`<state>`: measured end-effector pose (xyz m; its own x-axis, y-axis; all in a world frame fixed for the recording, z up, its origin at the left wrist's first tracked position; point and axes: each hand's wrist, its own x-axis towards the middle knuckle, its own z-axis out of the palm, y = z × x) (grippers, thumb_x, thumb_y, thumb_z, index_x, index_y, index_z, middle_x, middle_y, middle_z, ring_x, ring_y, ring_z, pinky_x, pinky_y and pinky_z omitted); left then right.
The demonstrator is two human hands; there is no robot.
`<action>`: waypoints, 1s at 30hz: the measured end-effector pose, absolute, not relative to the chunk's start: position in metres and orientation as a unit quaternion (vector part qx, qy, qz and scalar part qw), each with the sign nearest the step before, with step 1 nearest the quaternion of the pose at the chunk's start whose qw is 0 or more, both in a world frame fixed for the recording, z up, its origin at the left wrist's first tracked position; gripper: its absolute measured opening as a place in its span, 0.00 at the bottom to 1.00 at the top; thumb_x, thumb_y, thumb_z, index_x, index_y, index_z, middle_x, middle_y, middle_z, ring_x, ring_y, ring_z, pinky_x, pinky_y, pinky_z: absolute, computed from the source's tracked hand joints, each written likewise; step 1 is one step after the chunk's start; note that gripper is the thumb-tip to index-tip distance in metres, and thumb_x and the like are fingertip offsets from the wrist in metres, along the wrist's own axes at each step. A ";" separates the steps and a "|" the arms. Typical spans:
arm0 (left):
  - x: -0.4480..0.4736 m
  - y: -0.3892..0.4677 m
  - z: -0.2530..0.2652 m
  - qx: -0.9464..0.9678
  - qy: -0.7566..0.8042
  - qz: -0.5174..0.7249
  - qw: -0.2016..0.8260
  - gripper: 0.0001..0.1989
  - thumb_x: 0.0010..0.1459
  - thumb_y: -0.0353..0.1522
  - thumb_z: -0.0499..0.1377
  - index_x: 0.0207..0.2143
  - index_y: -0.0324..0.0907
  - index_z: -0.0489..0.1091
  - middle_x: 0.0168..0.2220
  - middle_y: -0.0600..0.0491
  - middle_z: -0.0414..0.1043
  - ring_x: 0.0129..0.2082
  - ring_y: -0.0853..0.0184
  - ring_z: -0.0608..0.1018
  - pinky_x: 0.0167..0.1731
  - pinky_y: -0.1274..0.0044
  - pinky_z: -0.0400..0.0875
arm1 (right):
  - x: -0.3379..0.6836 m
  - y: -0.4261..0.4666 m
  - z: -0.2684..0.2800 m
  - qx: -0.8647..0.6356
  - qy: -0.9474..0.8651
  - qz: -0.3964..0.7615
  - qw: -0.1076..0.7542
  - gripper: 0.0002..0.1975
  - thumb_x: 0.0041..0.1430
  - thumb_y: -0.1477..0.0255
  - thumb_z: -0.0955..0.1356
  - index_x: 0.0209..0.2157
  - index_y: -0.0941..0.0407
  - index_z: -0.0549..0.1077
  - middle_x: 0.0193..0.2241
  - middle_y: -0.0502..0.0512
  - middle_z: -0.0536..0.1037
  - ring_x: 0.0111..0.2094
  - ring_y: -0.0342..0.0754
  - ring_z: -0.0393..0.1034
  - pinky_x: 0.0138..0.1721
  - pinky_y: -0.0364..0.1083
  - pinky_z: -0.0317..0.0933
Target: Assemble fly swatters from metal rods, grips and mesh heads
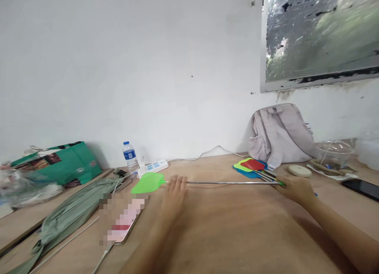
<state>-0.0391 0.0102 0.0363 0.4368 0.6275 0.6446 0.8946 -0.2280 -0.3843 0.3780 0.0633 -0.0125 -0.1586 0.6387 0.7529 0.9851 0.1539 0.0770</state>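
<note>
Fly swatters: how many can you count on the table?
4: a green fly swatter held between both hands, plus yellow-green, red and blue ones stacked by the backpack; others may be hidden.

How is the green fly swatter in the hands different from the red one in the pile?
The green fly swatter lies alone, its metal rod stretched out between the left hand and right hand; the red fly swatter sits on top of a pile of other swatters by the backpack. The green one is being held; nobody touches the red one. Both have flat plastic heads and rest on the wooden table.
</note>
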 end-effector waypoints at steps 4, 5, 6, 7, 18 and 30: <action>0.019 0.004 0.030 -0.783 -0.453 -0.206 0.374 0.13 0.59 0.31 0.45 0.43 0.39 0.64 0.37 0.50 0.71 0.39 0.63 0.71 0.43 0.69 0.60 | 0.372 0.062 -0.007 -0.549 -0.706 -0.352 0.276 0.10 0.47 0.68 0.61 0.18 0.54 0.69 0.15 0.53 0.71 0.17 0.45 0.62 0.21 0.44 0.38; 0.026 0.002 0.030 -0.794 -0.442 -0.198 0.368 0.11 0.59 0.31 0.45 0.39 0.40 0.65 0.33 0.50 0.70 0.35 0.64 0.71 0.38 0.70 0.63 | 0.373 0.062 -0.006 -0.539 -0.708 -0.363 0.279 0.10 0.47 0.69 0.61 0.18 0.55 0.70 0.14 0.52 0.71 0.18 0.44 0.61 0.22 0.43 0.39; 0.030 0.001 0.031 -0.805 -0.431 -0.190 0.362 0.10 0.59 0.31 0.46 0.36 0.40 0.65 0.31 0.51 0.69 0.31 0.65 0.71 0.33 0.72 0.63 | 0.376 0.062 -0.006 -0.526 -0.711 -0.374 0.280 0.11 0.47 0.69 0.61 0.18 0.55 0.70 0.14 0.52 0.71 0.17 0.44 0.61 0.22 0.43 0.38; 0.030 -0.001 0.031 -0.815 -0.420 -0.180 0.356 0.09 0.59 0.31 0.46 0.33 0.40 0.65 0.29 0.51 0.68 0.29 0.65 0.71 0.29 0.73 0.63 | 0.379 0.062 -0.006 -0.510 -0.716 -0.387 0.278 0.11 0.48 0.69 0.61 0.18 0.55 0.70 0.14 0.51 0.70 0.17 0.43 0.60 0.22 0.43 0.38; -0.009 0.003 0.034 -0.856 -0.364 -0.080 0.359 0.14 0.52 0.20 0.50 0.41 0.39 0.62 0.29 0.52 0.67 0.27 0.66 0.70 0.24 0.76 0.62 | 0.384 0.057 0.018 -0.341 -0.768 -0.480 0.252 0.14 0.57 0.72 0.59 0.20 0.56 0.66 0.14 0.49 0.67 0.18 0.42 0.58 0.24 0.44 0.41; -0.013 0.013 0.037 -0.863 -0.357 -0.122 0.336 0.09 0.57 0.25 0.48 0.38 0.42 0.63 0.28 0.53 0.66 0.26 0.68 0.68 0.24 0.77 0.59 | 0.385 0.062 0.009 -0.364 -0.761 -0.474 0.253 0.15 0.55 0.71 0.59 0.19 0.56 0.68 0.12 0.50 0.67 0.16 0.41 0.57 0.22 0.44 0.39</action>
